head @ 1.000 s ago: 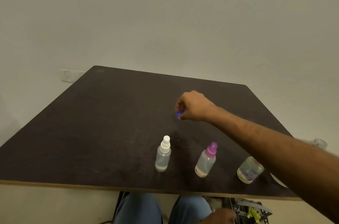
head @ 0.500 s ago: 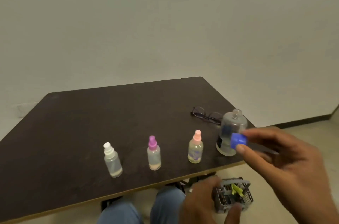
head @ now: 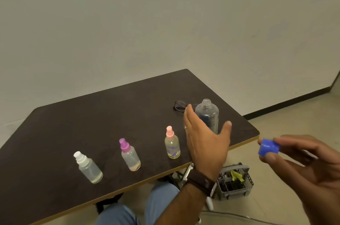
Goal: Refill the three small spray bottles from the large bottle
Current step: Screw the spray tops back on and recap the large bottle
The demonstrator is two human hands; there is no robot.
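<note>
No word, brand or number can be read anywhere. The large bottle [head: 207, 116], at right of centre, carries a dark label, but its print is too blurred to make out. The pink-capped spray bottle [head: 172, 144] shows purple markings low on its body (a pattern or lettering, too small to tell which).

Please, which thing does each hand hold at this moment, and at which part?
The right hand pinches the blue cap by its side wall, between thumb and fingertips. The left hand holds nothing; it is open beside the large bottle.
</note>
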